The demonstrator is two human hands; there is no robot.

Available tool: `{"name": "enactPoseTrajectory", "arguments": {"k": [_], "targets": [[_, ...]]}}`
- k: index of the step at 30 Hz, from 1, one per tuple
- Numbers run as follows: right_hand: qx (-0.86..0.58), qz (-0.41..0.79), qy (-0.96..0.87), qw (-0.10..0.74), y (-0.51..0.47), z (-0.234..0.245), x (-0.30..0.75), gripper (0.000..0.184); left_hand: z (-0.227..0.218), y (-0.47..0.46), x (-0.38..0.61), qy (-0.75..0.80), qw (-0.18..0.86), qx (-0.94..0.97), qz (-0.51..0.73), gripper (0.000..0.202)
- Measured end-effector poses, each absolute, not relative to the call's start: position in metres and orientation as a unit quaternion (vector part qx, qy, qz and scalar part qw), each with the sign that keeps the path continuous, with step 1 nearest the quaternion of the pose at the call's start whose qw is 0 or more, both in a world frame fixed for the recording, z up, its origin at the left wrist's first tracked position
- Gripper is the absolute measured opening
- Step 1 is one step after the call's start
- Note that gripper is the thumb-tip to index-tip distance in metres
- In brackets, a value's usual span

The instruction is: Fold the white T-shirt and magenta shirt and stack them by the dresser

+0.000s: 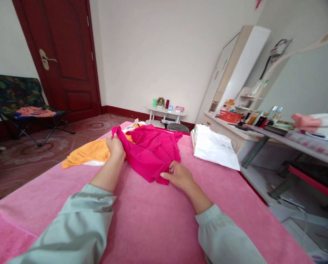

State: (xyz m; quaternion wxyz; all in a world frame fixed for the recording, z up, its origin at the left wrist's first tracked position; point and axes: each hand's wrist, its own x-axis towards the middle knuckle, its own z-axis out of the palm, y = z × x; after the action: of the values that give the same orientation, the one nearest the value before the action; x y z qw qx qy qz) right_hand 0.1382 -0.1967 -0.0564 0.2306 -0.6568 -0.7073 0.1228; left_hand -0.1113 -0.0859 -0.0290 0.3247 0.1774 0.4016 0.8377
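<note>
A bright magenta garment (150,146), crumpled and partly spread, lies over the pink-covered bed (153,220). My left hand (116,147) is closed on its left edge, which is lifted a little. At the near right corner, my right hand (179,175) pinches the hem between thumb and fingers. Beyond and to the left of my left hand is an orange garment (88,152) with white cloth at its edges, partly covered by the magenta one. A stack of folded clothes with a white T-shirt (215,148) on top rests right of the magenta garment.
A folding chair (29,106) with clothing on it stands at the left by a dark red door (62,47). Against the far wall is a low white table (165,110) holding small items. On the right are a dresser (232,128) with a red basket (230,116) and a shelf (304,143).
</note>
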Motion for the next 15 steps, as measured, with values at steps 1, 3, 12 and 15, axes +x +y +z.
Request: {"name": "enactPoseTrajectory", "arguments": {"k": [1,3,12,15], "targets": [[-0.658,0.1,-0.715,0.213,-0.2,-0.056,0.134,0.034,-0.029,-0.086,-0.111,0.4,0.327,0.179,0.837,0.013],[-0.654,0.061,-0.729,0.19,-0.204,-0.055,0.126,0.025,-0.032,-0.084,-0.112,0.402,0.327,0.183,0.835,0.012],[-0.651,0.108,-0.693,0.29,-0.192,-0.067,0.13,0.011,-0.044,-0.072,-0.121,0.456,0.247,0.235,0.822,0.012],[-0.641,0.197,-0.64,0.376,-0.187,-0.067,0.152,0.01,-0.043,-0.077,-0.121,0.477,0.183,0.275,0.815,0.012]]}}
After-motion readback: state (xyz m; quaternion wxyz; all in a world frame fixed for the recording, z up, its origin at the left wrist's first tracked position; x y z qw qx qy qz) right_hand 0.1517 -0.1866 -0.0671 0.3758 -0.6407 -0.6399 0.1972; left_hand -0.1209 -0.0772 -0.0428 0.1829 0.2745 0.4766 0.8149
